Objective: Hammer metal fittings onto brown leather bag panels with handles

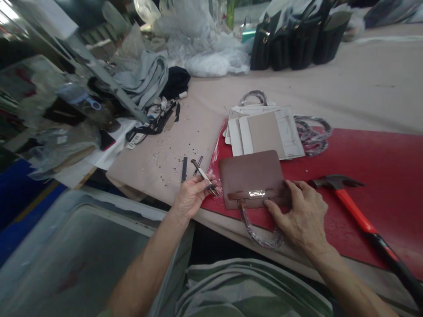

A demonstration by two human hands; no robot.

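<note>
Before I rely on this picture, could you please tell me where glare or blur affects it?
In the head view, glare whitens the metal clasp on the brown panel; also in the head view, the clear plastic at the back looks soft, and the light at the upper-left corner is blown out.

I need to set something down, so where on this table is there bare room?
There's bare red mat beyond the hammer, right of the wrapped handles, and bare beige table between that mat and the dark bags. It's crowded near your left hand, and at the back around the clear plastic.
</note>
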